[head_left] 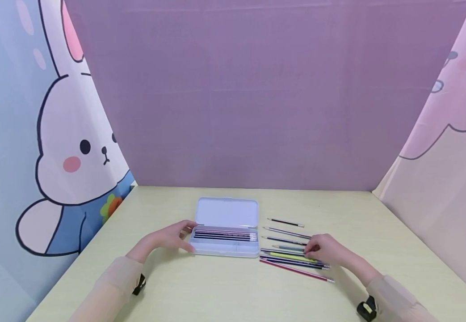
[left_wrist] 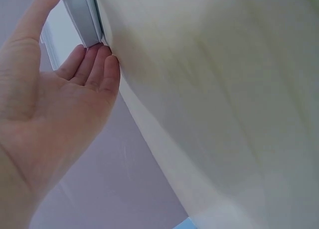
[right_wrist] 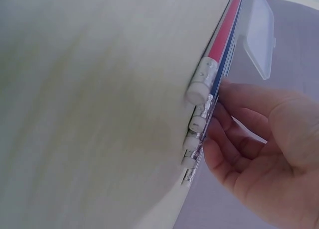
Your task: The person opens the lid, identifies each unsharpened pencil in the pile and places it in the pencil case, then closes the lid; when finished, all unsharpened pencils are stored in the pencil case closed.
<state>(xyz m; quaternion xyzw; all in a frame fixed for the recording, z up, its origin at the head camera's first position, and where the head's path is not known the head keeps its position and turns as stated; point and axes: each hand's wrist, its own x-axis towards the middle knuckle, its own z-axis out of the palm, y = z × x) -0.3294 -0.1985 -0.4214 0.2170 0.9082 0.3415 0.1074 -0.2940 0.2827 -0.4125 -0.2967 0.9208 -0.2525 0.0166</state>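
A white pencil case (head_left: 224,247) lies with its lid (head_left: 227,212) raised at the back; several striped pencils (head_left: 224,235) fill its rear compartment. My left hand (head_left: 172,235) holds the case's left end, thumb at the near corner and fingertips (left_wrist: 99,52) at the far one. To the right of the case, loose pencils point left in a rough row. My right hand (head_left: 325,247) pinches the right end of a short grey-green pencil (head_left: 287,247) there, partly hidden by the fingers. Just below lies a yellow-green pencil (head_left: 285,256), its right part beside the thumb.
Nearest the front lies a red pencil (head_left: 297,271), its white eraser (right_wrist: 198,93) large in the right wrist view. A short dark pencil (head_left: 285,222) lies farthest back. The pale table (head_left: 216,290) meets a purple backdrop (head_left: 257,112) behind, with printed cloths at both sides.
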